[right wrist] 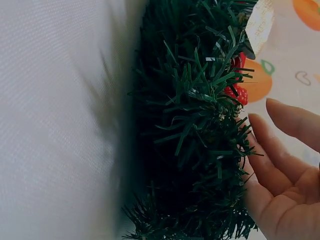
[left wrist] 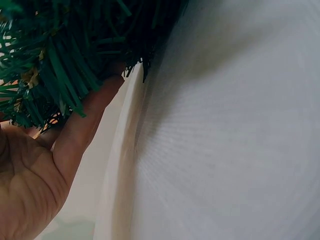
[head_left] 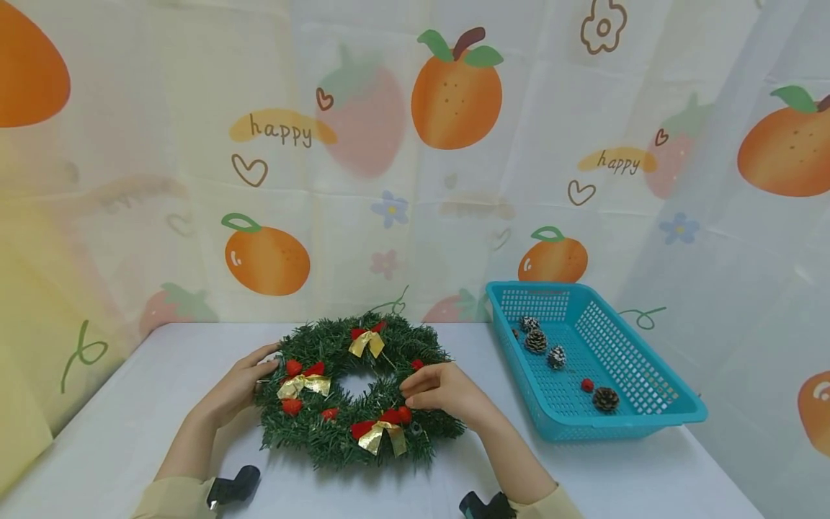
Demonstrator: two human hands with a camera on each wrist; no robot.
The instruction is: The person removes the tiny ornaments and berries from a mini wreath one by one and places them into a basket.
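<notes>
Nearby, the teal basket (head_left: 648, 404) holds pinecones (head_left: 606, 398) while both hands' relaxed fingers (head_left: 415, 389) touch the wreath (head_left: 344, 432).

The word "happy" (head_left: 281, 130) is printed in brown script on a yellow patch of the backdrop curtain (head_left: 194, 216), approx. 11 o'clock in the head view. A 2nd, smaller "happy" (head_left: 618, 161) is printed at approx. 2 o'clock on the same curtain. No other text, nos. or brands can be read.
</notes>
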